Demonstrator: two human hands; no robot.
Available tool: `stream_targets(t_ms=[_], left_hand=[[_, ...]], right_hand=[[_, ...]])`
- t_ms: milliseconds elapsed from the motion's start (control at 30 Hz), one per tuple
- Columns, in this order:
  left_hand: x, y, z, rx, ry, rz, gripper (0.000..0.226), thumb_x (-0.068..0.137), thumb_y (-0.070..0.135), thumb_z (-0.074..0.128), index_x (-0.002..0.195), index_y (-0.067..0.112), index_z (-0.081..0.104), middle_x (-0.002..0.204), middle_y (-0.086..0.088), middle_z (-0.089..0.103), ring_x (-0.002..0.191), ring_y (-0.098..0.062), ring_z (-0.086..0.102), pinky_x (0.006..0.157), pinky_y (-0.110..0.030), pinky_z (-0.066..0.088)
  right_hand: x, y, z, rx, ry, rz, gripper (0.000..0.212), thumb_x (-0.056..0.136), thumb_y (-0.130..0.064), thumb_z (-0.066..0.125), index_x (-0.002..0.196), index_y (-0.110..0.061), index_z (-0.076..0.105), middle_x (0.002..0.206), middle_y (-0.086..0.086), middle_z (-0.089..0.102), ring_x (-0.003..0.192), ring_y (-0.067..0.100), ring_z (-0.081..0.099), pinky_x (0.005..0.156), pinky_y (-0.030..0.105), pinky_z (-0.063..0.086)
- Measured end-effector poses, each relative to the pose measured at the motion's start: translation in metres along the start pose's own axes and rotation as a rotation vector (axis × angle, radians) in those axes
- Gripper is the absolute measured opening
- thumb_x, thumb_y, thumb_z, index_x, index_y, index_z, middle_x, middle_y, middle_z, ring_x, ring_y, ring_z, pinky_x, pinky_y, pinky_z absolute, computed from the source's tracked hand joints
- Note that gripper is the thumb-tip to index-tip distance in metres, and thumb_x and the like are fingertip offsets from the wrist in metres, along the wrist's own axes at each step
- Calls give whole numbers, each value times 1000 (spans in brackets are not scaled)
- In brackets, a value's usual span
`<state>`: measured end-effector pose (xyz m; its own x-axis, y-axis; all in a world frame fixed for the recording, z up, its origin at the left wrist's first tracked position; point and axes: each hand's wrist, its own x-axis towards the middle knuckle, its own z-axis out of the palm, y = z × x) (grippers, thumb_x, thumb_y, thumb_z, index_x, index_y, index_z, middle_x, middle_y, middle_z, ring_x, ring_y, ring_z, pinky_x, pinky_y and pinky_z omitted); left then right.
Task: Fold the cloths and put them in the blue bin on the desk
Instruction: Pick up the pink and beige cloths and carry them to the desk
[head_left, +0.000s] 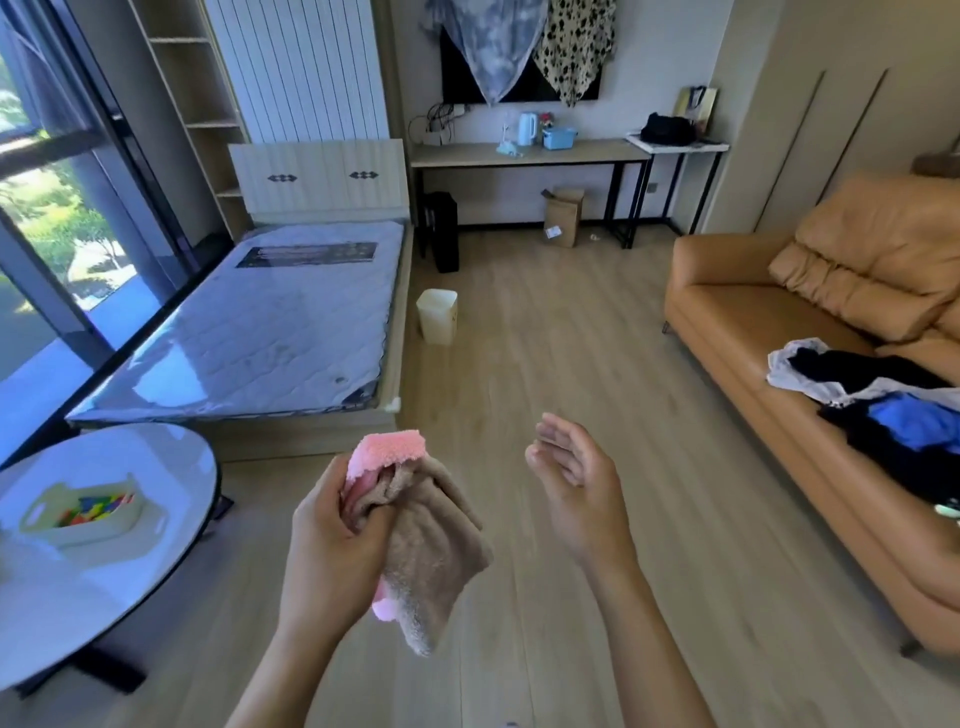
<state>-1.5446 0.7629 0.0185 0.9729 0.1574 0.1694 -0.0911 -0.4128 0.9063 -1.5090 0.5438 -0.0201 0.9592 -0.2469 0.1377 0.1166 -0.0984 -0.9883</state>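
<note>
My left hand (332, 540) grips a folded bundle of two small fluffy cloths, a beige cloth (434, 566) hanging down on the outside and a pink cloth (387, 452) sticking out at the top. To its right, my right hand (576, 478) is held up with fingers spread, holding nothing and apart from the bundle. The small blue bin (560, 137) stands far across the room on the long desk (530, 155) by the back wall, beside a pale kettle.
A tan sofa (810, 332) on the right carries a pile of black, white and blue clothes (883, 405). A bare mattress (270, 322) lies at left, a white waste bin (437, 317) beside it. A round white table (104, 561) holds a tray of coloured blocks. A cardboard box sits under the desk.
</note>
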Motion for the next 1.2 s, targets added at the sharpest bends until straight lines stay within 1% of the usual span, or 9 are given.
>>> stream_targets(t_ms=[133,233,367,600,700,800,967,1100,1200], left_hand=[[69,16,40,-49,0,11,43,84,-6,61,94,36,67,86,7,72,78,-7,68,68,-21,53],[122,24,70,-84,12,10,46,84,-6,61,94,39,67,87,10,73,78,-4,68,66,-16,53],[190,27,105,-119,-5,4,40,84,-4,61,97,34,68,85,10,73,76,-4,68,70,-30,55],[337,12,168,-153,-57,54,35,90,6,65,98,40,63,91,18,71,84,-1,68,72,-25,53],[413,12,189,-170,-86,90,38,91,9,64,95,46,59,92,24,70,86,3,67,64,-15,51],[483,14,208,-165,-100,139,40,92,12,65,95,51,56,94,29,68,89,6,66,66,-6,50],[593,18,244,-147,-125,162,27,92,17,68,103,41,61,93,21,71,88,1,69,68,-10,52],[672,23,283,-139,-140,174,32,91,10,66,108,37,65,94,21,73,88,3,69,70,-10,51],[726,23,319,-124,-140,163,35,89,6,66,103,39,65,91,19,74,86,1,70,67,-9,50]], right_hand=[[81,0,-7,-23,-19,-18,39,87,-35,67,124,-36,56,127,-14,63,116,2,62,105,33,49],[137,4,-12,-62,-18,-10,39,90,-33,68,126,-38,54,129,-16,60,119,1,60,106,35,49],[202,11,-12,-91,-4,-14,40,90,-31,69,126,-39,53,132,-18,59,119,0,59,107,31,48],[341,35,-4,-137,53,-12,44,92,-25,69,133,-31,55,132,-15,61,117,-3,60,105,27,47],[414,40,5,-161,91,-11,44,92,-25,69,133,-32,54,133,-13,61,116,-4,60,105,26,47],[478,41,8,-153,144,-8,45,92,-21,69,134,-27,55,132,-8,62,116,0,61,107,32,47],[576,44,13,-144,212,-8,46,92,-24,68,136,-26,55,131,-11,62,116,1,61,107,33,47],[660,62,11,-110,238,-7,43,93,-23,68,134,-28,56,131,-13,62,115,0,62,108,36,47],[726,81,4,-89,232,1,44,93,-24,67,135,-28,55,131,-14,62,115,-2,61,109,37,47]])
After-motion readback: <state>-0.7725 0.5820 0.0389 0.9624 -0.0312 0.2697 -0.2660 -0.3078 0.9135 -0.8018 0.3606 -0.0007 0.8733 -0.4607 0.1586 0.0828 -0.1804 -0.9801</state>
